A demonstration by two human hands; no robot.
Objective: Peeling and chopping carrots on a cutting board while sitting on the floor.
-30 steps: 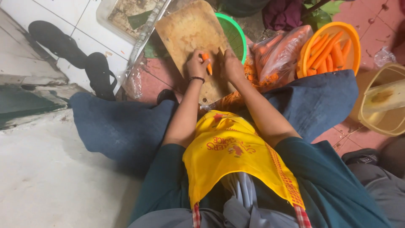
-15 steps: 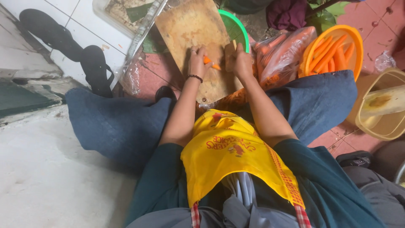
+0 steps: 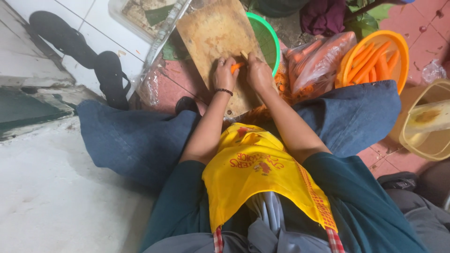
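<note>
1. Black pair of sandals (image 3: 89, 54) far left, lying on pale tiles, well apart from both hands.
2. Clear plastic tray (image 3: 145, 16) with green and brown scraps, at the far edge, just left of the board.
3. Wooden chopping board (image 3: 211, 33), worn and stained, flat on the red tiled floor (image 3: 173, 77) between the denim-clad knees; near end hidden under the hands.
4. Left hand (image 3: 225, 72) resting on the board, dark band at the wrist, fingers (image 3: 221, 61) curled together and clamped on the left end of the carrot piece.
5. Orange carrot piece (image 3: 237, 66), small, lying on the board between the two hands, touching both.
6. Right hand (image 3: 259, 71) just beside the left, fingers closed round a knife; only its pale handle tip (image 3: 244, 54) in view above the fist, blade not visible.
7. Green bowl (image 3: 268, 40) tucked behind the board's right edge, partly covered by it.
8. Clear plastic bag (image 3: 318, 54) of carrots right of the green bowl, with orange peelings (image 3: 286, 86) near it, beside the right forearm.
9. Orange basin (image 3: 349, 58) holding peeled carrots (image 3: 375, 58), far right, above the right knee.
10. Yellow bucket (image 3: 412, 140) at the right edge, contents unclear.
11. Yellow apron (image 3: 253, 173) across the lap, nearest the camera.
</note>
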